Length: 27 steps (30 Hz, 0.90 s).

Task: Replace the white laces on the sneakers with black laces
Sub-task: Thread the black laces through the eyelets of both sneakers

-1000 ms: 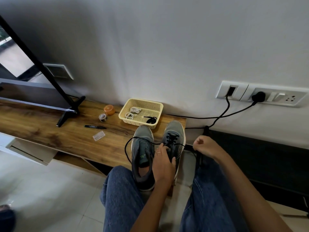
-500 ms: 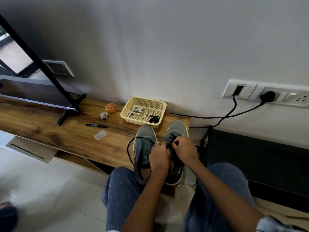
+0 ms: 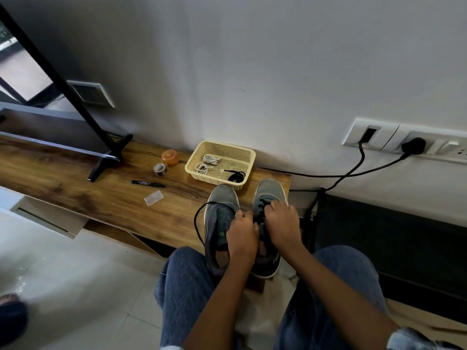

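Two grey sneakers stand side by side at the wooden bench's right end, toes to the wall. The left sneaker point(image 3: 220, 205) has an open tongue and no lace through it. The right sneaker point(image 3: 270, 192) carries a black lace point(image 3: 199, 223) that loops out to the left. My left hand point(image 3: 242, 232) and my right hand point(image 3: 282, 223) meet over the right sneaker's eyelets, fingers curled, pinching the black lace. White laces point(image 3: 207, 164) and a coiled black lace point(image 3: 236, 176) lie in the yellow basket point(image 3: 249, 160).
The wooden bench point(image 3: 75, 188) holds a black marker point(image 3: 147, 183), a small clear packet point(image 3: 153, 197), a tape roll point(image 3: 160, 169) and an orange lid point(image 3: 170, 157). A black stand point(image 3: 106, 157) rises at the left. Black cables point(image 3: 353, 170) run from wall sockets. My knees sit below.
My right hand, which was out to the right pulling the lace, has come back onto the right sneaker beside my left hand. The view has shifted slightly.
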Available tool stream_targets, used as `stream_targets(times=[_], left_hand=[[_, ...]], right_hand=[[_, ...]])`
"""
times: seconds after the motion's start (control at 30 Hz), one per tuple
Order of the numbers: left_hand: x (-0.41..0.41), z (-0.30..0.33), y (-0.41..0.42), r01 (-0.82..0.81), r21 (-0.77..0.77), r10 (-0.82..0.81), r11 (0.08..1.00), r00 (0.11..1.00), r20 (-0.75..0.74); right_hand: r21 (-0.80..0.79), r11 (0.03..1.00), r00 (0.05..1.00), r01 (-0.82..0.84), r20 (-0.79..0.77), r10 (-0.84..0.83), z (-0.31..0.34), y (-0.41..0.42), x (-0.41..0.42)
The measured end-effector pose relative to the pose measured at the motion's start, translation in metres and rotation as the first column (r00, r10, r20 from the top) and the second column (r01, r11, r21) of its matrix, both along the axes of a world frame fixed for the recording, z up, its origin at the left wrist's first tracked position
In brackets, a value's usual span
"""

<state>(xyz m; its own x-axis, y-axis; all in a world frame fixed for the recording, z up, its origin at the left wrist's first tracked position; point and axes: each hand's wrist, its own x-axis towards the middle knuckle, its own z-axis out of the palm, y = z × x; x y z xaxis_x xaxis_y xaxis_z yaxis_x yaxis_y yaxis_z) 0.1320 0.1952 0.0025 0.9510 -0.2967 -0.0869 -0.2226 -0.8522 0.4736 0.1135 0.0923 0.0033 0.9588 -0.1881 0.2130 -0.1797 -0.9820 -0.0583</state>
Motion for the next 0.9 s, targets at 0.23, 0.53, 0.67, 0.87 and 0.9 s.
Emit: stream_targets(times=[0.23, 0.53, 0.67, 0.87, 0.9], left_hand=[[-0.001, -0.001, 0.0, 0.0, -0.006, 0.0, 1.0, 1.0, 0.005], [-0.006, -0.007, -0.002, 0.09, -0.058, -0.076, 0.994, 0.975, 0.207], [0.0, -0.01, -0.004, 0.131, -0.016, -0.12, 0.991, 0.947, 0.297], [0.011, -0.014, -0.005, 0.179, 0.094, -0.201, 0.979, 0.907, 0.371], [0.013, -0.014, -0.005, 0.177, 0.11, -0.206, 0.978, 0.903, 0.376]], right_hand=[[0.031, 0.996, 0.995, -0.087, 0.061, 0.085, -0.002, -0.005, -0.002], [0.775, 0.563, 0.946, 0.285, -0.133, -0.297, -0.003, -0.05, -0.014], [0.77, 0.575, 0.961, 0.276, -0.211, -0.179, -0.008, -0.047, -0.02], [0.764, 0.6, 0.97, 0.239, -0.168, -0.173, -0.013, -0.038, -0.018], [0.763, 0.599, 0.969, 0.243, -0.17, -0.177, -0.013, -0.038, -0.018]])
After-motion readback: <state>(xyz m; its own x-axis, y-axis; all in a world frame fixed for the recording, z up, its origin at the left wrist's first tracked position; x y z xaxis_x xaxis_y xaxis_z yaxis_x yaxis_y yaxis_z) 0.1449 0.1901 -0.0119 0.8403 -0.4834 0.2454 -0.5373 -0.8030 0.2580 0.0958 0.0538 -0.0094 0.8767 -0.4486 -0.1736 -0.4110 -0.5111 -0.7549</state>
